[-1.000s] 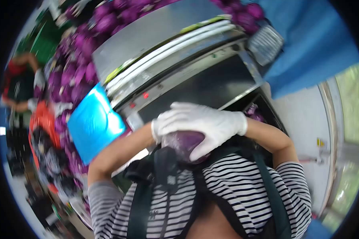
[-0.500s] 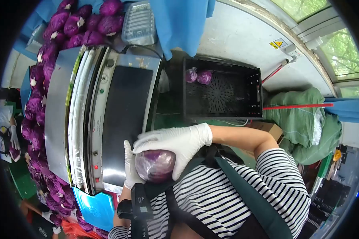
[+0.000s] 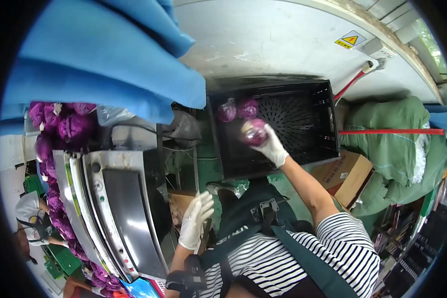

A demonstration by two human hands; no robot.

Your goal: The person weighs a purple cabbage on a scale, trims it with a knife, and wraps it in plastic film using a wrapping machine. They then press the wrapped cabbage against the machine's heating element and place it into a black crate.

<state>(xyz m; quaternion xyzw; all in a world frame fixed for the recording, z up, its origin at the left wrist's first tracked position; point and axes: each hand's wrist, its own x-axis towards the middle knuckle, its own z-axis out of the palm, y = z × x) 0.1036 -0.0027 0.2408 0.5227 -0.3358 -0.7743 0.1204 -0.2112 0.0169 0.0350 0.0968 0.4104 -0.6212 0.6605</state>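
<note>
My right hand (image 3: 270,147), in a white glove, grips a purple cabbage (image 3: 254,132) over the black crate (image 3: 303,164). Clear film shines on the cabbage, and a pale patch shows on its top. Just beyond it, two more wrapped cabbages (image 3: 227,110) lie in the crate's far left corner. Also gloved in white, my left hand (image 3: 196,218) is raised between the wrapping machine (image 3: 129,213) and my body. Its fingers are extended and hold nothing.
Purple cabbages (image 3: 74,128) are piled along the machine's far left side. A blue cloth (image 3: 109,69) hangs at upper left. Right of the crate are a cardboard box (image 3: 345,174), green sacks (image 3: 387,144) and a red pole (image 3: 392,132). Another person (image 3: 32,218) stands at far left.
The wrapped cabbage has moved from both hands beside the machine to over the crate, in my right hand alone. My left hand has let go. The view has turned toward the crate.
</note>
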